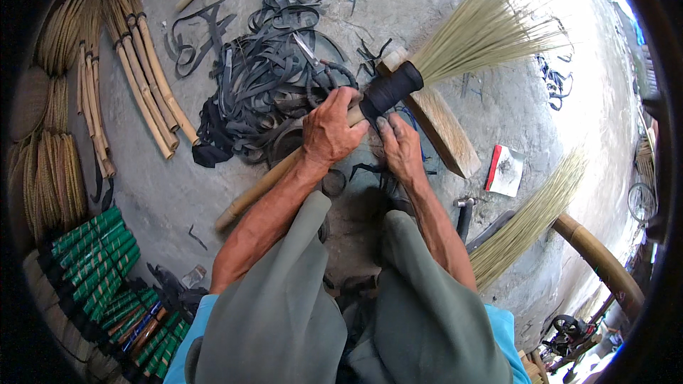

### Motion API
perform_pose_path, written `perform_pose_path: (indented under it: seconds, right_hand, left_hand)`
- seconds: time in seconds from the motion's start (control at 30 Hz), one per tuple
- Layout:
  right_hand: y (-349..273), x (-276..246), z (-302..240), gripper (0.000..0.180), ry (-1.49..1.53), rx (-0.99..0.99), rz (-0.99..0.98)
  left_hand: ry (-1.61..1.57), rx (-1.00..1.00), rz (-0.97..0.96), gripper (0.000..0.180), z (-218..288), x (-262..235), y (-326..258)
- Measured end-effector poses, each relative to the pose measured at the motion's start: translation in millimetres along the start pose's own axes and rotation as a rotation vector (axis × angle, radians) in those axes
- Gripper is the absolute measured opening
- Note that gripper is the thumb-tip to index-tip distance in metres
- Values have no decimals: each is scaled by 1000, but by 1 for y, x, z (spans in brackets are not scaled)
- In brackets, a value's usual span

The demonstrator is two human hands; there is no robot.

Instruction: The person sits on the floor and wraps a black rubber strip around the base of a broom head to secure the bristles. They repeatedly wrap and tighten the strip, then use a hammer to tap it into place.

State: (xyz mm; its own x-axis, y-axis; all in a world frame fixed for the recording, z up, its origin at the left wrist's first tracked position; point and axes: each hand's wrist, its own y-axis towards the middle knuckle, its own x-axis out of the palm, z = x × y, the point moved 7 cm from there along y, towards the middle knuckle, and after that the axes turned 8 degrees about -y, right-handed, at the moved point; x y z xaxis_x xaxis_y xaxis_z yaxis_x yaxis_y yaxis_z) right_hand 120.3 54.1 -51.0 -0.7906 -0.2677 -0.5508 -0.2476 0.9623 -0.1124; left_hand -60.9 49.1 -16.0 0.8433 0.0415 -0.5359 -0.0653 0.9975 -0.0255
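Observation:
A broom lies slantwise before me, its pale bristles [478, 32] fanning to the far right and its bamboo handle [257, 193] running down to the left. Black rubber strip binding [391, 89] is wound tightly round the neck. My left hand [331, 128] is closed around the handle just below this binding. Close beside it, my right hand [401, 149] has its fingers bent in a pinch at the binding's lower edge, on what looks like the black strip's end. A wooden block [447, 133] lies under the bound neck.
Beyond my left hand lie tangled black rubber strips [260, 81] and scissors [307, 49]. Bamboo-handled brooms [146, 88] and green-patterned sticks [96, 259] line the left. At right are a red-and-white packet [506, 172], a hammer-like tool [464, 217], loose bristles [530, 222] and a thick bamboo pole [599, 256].

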Motion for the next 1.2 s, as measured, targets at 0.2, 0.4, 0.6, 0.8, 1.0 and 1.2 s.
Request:
perform_pose_path:
  seconds: [0.2, 0.4, 0.6, 0.8, 1.0, 1.2]
  right_hand:
    - [-38, -30, -7, 29, -30, 146, -24]
    - [-55, -48, -17, 28, -205, 200, -48]
    - [-49, -44, -38, 34, -160, 156, -21]
    - [-52, -38, -35, 37, -60, 172, -47]
    - [-57, -34, -33, 38, -86, 172, -6]
    - [-22, -31, -48, 43, -366, 32, 37]
  left_hand:
    - [-248, -117, -242, 45, 0, 15, -15]
    - [-103, 51, -204, 42, 21, 24, -34]
    - [30, 262, -230, 32, 13, 29, -34]
    - [44, -81, -231, 45, 3, 34, -43]
    - [32, -189, -316, 51, -9, 27, -23]
    - [92, -171, -245, 46, -5, 21, -17]
